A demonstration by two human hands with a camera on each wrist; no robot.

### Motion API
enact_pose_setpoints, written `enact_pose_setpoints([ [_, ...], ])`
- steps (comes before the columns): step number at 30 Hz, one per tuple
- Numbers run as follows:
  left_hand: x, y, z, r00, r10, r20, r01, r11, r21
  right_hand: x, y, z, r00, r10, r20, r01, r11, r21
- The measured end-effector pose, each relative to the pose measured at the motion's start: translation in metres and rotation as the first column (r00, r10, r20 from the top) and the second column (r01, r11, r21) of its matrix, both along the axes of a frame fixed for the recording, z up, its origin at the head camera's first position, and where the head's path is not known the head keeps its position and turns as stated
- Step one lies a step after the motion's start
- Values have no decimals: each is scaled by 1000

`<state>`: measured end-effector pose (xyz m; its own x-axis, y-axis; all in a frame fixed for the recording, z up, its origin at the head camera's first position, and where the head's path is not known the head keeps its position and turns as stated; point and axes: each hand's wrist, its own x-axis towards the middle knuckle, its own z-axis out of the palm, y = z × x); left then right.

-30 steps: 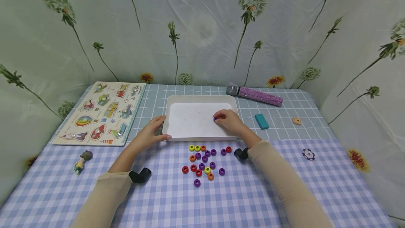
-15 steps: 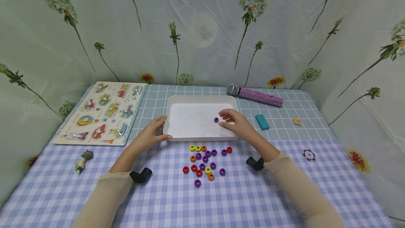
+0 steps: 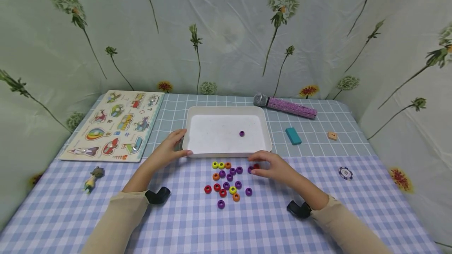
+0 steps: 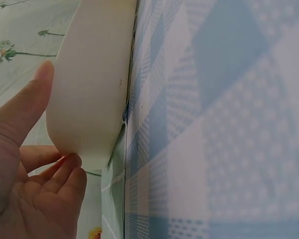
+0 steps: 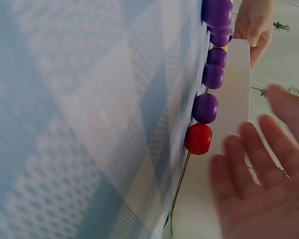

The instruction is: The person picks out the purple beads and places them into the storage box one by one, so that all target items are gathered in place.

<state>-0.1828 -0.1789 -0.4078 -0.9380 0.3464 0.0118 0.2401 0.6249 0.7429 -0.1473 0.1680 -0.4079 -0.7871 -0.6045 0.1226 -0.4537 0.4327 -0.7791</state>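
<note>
A white tray (image 3: 226, 155) lies on the table with one purple bead (image 3: 241, 133) inside. My left hand (image 3: 171, 147) holds the tray's near left corner; the left wrist view shows its thumb (image 4: 44, 74) against one wall and curled fingertips on another. My right hand (image 3: 272, 166) hovers by the tray's near right corner, its fingers (image 5: 251, 144) spread with nothing between them. Just under it are a red bead (image 5: 198, 139) and a purple bead (image 5: 205, 108), partly covered in the head view. Several purple, red, orange and yellow beads (image 3: 223, 193) lie scattered in front of the tray.
A picture puzzle board (image 3: 114, 124) lies left of the tray, with a small figurine (image 3: 92, 178) in front. To the right are a pink microphone (image 3: 287, 106), a teal block (image 3: 293, 136), a small wooden tile (image 3: 332, 135) and a poker chip (image 3: 345, 173).
My right hand has let go of the purple bead in the tray, then drawn back toward me to the loose beads. The left hand stays at the tray's corner.
</note>
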Motion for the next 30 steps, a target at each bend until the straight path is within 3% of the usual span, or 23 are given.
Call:
enact_pose_setpoints([
  [11, 0, 0, -1, 1000, 6, 3, -6, 1000, 8, -5, -1, -11, 998, 27, 59, -32, 994, 102],
  [16, 0, 0, -1, 1000, 3, 3, -3, 1000, 8, -5, -3, -5, 999, 25, 21, -27, 991, 133],
  [20, -1, 0, -1, 1000, -1, 5, 1, 1000, 11, -7, -5, 8, 1000, -7, -10, 8, 997, 76],
  [26, -1, 0, -2, 1000, 3, 7, -3, 1000, 12, -28, -10, 28, 996, -79, -40, 77, 996, -41],
  [30, -1, 0, -3, 1000, 0, 6, 0, 1000, 19, -50, -16, 27, 989, -150, -1, 150, 987, -58],
])
